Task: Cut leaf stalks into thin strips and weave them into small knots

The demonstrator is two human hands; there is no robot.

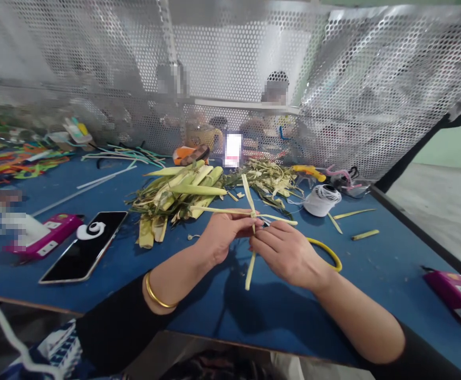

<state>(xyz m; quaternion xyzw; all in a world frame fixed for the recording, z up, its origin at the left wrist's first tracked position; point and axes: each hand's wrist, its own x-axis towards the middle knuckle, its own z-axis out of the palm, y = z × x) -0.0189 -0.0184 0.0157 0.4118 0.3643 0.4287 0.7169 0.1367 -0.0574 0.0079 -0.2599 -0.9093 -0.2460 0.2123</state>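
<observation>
Several pale green leaf strips [249,194] cross at a knot in front of me, above the blue table [199,311]. My left hand [224,232] pinches them at the crossing from the left, thumb and fingers closed. From the right, my right hand [286,250] has its fingers curled at the same crossing, around a small metallic item [267,222] whose shape is mostly hidden. One strip hangs down below the hands. Behind my left hand lies a pile of green husks [183,192]. A yellow ring-shaped piece [331,252] lies partly behind my right wrist.
White string [321,200] sits right of a dried leaf heap [274,177]. A phone [86,245] and magenta power strip [52,235] lie left; another power strip [458,298] lies right. A lit screen [232,150] stands before the perforated sheet [230,47]. People show beyond it.
</observation>
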